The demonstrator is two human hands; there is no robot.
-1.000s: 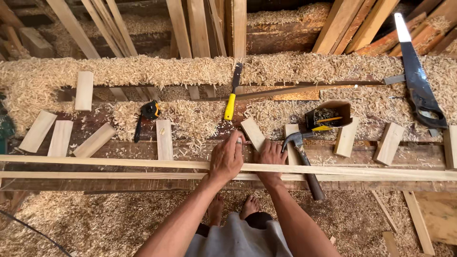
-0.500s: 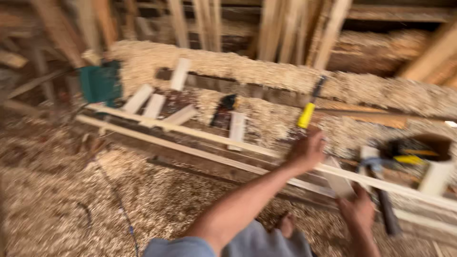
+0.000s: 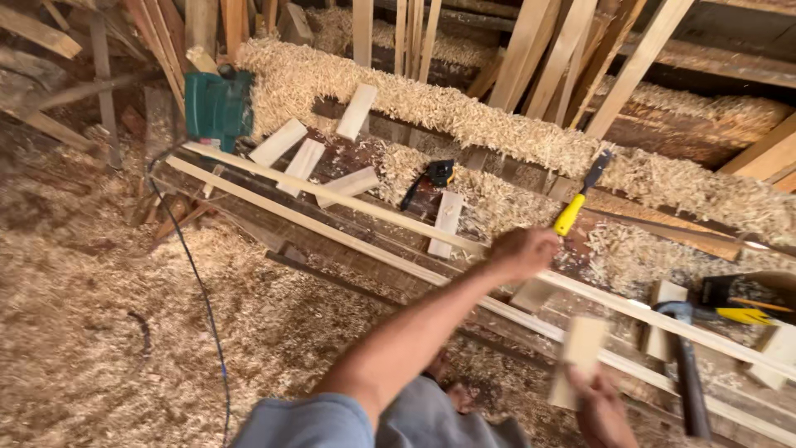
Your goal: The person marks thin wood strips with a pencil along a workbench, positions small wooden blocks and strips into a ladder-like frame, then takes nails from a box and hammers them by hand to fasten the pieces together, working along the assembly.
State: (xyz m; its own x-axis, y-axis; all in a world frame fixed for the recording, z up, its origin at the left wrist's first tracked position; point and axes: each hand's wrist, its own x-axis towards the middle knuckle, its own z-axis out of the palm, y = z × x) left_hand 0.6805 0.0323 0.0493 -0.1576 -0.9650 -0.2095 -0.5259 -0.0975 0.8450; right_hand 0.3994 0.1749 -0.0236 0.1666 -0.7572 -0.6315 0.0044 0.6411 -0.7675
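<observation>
We see the right hand (image 3: pixel 599 408) low at the frame's bottom, fingers pinched around a short pale wood block (image 3: pixel 577 358) held upright just in front of the long strips. A half second ago that hand hung lower and blurred, block hard to make out; now the block shows clearly. The left hand (image 3: pixel 524 251) is curled on the upper long wood strip (image 3: pixel 332 197); whether it grips or only presses we cannot tell, fingers hidden. It has stayed on the strip since the earlier frames.

A second long strip (image 3: pixel 348 241) runs parallel just below, both slanting down to the right across the workbench (image 3: pixel 390 253). Just past the left hand lies a yellow-handled chisel (image 3: pixel 580 195), apart from it. A hammer (image 3: pixel 684 365) rests right of the held block, near it. A black and yellow tape measure (image 3: pixel 742 303) sits further right.

Short wood blocks (image 3: pixel 303 158) lie on the bench to the left, another block (image 3: pixel 446 222) near the middle, beside a small black tool (image 3: pixel 431 178). A green power tool (image 3: pixel 217 106) sits at the far left end, its cord (image 3: pixel 203 307) trailing over the wood shavings (image 3: pixel 91 282). The view has swung left since a second ago, so the green tool now shows bigger.
</observation>
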